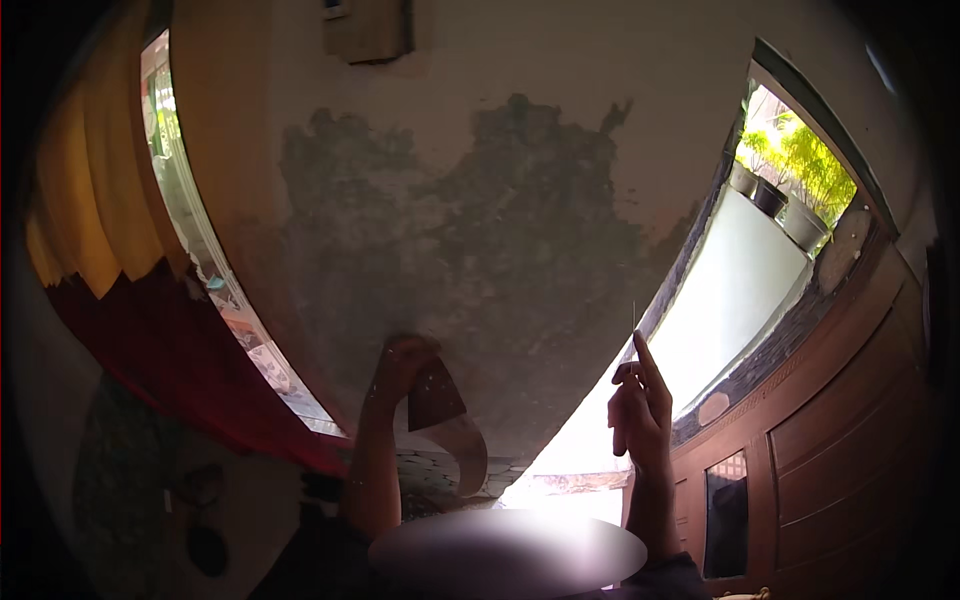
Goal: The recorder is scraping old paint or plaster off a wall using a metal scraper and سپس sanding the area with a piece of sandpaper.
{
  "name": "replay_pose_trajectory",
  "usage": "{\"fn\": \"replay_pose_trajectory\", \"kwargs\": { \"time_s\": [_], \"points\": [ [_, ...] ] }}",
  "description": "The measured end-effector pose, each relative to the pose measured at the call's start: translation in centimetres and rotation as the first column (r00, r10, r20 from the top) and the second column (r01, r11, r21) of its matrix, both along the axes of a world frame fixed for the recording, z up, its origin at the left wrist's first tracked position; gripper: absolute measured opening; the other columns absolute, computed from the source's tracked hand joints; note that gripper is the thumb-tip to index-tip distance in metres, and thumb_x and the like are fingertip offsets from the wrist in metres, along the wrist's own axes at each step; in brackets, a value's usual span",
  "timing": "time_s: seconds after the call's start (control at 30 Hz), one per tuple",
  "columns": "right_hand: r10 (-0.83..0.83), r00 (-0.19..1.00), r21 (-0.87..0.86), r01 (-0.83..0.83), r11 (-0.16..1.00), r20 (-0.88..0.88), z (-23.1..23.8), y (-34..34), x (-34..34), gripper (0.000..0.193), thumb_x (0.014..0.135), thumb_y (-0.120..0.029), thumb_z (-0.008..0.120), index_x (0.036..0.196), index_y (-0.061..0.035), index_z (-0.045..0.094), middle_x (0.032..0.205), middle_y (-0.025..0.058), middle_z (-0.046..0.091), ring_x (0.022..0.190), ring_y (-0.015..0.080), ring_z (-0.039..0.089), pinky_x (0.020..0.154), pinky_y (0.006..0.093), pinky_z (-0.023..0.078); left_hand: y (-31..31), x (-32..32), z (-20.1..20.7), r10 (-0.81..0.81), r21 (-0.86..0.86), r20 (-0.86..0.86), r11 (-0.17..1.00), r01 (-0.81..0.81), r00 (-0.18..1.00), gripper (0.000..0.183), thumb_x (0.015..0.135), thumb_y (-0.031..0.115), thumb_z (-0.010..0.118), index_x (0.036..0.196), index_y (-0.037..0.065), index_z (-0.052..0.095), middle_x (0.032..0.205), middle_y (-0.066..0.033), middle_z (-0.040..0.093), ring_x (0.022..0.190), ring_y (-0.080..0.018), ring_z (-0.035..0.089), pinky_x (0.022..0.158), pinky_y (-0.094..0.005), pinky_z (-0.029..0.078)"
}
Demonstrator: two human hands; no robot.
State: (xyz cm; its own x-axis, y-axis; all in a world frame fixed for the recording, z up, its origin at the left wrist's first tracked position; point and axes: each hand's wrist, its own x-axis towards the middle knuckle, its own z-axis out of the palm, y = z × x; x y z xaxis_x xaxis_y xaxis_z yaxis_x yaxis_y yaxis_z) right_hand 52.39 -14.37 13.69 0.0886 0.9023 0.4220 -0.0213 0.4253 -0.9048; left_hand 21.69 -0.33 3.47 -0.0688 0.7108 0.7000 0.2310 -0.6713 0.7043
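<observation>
My left hand [405, 362] is raised in front of the wall, its fingers closed on the upper end of a dark strip [437, 400] that looks like cloth or film. Small pale specks dot the strip. Its lower part is paler and curls downward. Off to the right, my right hand [640, 410] is held up against the bright doorway. The index finger points upward while the other fingers are bent in. A thin, needle-like piece [634, 316] sticks up at that fingertip, pinched in the hand. Its lower end is hidden by the fingers.
A wall [450, 200] with dark, peeling patches stands ahead, with a box-like fixture [368, 28] high on it. At the left hang yellow and red curtains [150, 330] beside a narrow bright opening. A brown wooden door [830, 440] is at the right, with potted plants [790, 190] outside.
</observation>
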Motion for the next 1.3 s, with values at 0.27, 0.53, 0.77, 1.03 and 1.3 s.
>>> {"fn": "replay_pose_trajectory", "kwargs": {
  "time_s": [0.27,0.53,0.77,1.03,1.3],
  "points": [
    [-0.225,0.905,0.102,0.201,0.974,0.361,0.9,2.3,-1.7,0.047,0.095,-0.004,0.042,0.142,-0.0059,0.036,0.086,0.0047,0.051,0.07,0.0113,0.05,0.066,0.0262,0.045,-2.4,-5.3,2.7,-0.24,-0.343,0.007,0.911,0.228,0.971,0.038,0.081,0.014,0.067,0.055,0.001,0.042,0.052,0.003,0.033,0.055,-0.0035,0.033,0.049,-0.0278,0.029],
    [-0.532,0.655,0.508,0.253,0.824,0.537,6.0,4.4,-6.8,0.048,0.094,-0.002,0.043,0.141,-0.009,0.038,0.102,0.0163,0.057,0.086,0.0234,0.056,0.08,0.0334,0.045,-1.7,-11.8,3.0,-0.112,-0.254,-0.07,0.963,0.09,0.991,0.04,0.082,0.014,0.066,0.055,0.002,0.039,0.052,0.004,0.032,0.054,-0.0043,0.032,0.048,-0.0285,0.028],
    [-0.488,0.571,0.361,0.328,0.873,0.661,9.4,4.3,-11.4,0.047,0.095,-0.001,0.039,0.141,-0.0064,0.037,0.129,0.0176,0.054,0.096,0.0254,0.056,0.087,0.0329,0.045,-0.7,-14.3,1.4,-0.037,-0.325,-0.02,0.945,0.028,0.999,0.041,0.084,0.013,0.066,0.055,0.003,0.038,0.053,0.0041,0.033,0.053,-0.0043,0.032,0.047,-0.0285,0.027],
    [-0.598,0.521,0.542,0.277,0.793,0.609,10.8,5.8,-17.5,0.047,0.094,-0.008,0.048,0.14,-0.0169,0.042,0.084,0.0137,0.05,0.065,0.0231,0.055,0.063,0.0348,0.048,-0.3,-15.7,1.8,-0.181,-0.358,-0.041,0.921,0.155,0.983,0.043,0.085,0.012,0.066,0.055,0.004,0.036,0.054,0.0058,0.032,0.053,-0.004,0.03,0.047,-0.0274,0.026],
    [-0.667,0.278,0.614,0.262,0.745,0.691,13.0,7.5,-21.0,0.048,0.094,-0.016,0.052,0.139,-0.0267,0.043,0.078,0.0092,0.046,0.058,0.0225,0.053,0.054,0.0372,0.048,0.2,-15.8,0.5,-0.203,-0.247,0.013,0.948,0.2,0.979,0.042,0.083,0.009,0.066,0.054,0.001,0.036,0.05,0.0025,0.03,0.051,-0.0051,0.028,0.045,-0.0292,0.025]
  ]
}}
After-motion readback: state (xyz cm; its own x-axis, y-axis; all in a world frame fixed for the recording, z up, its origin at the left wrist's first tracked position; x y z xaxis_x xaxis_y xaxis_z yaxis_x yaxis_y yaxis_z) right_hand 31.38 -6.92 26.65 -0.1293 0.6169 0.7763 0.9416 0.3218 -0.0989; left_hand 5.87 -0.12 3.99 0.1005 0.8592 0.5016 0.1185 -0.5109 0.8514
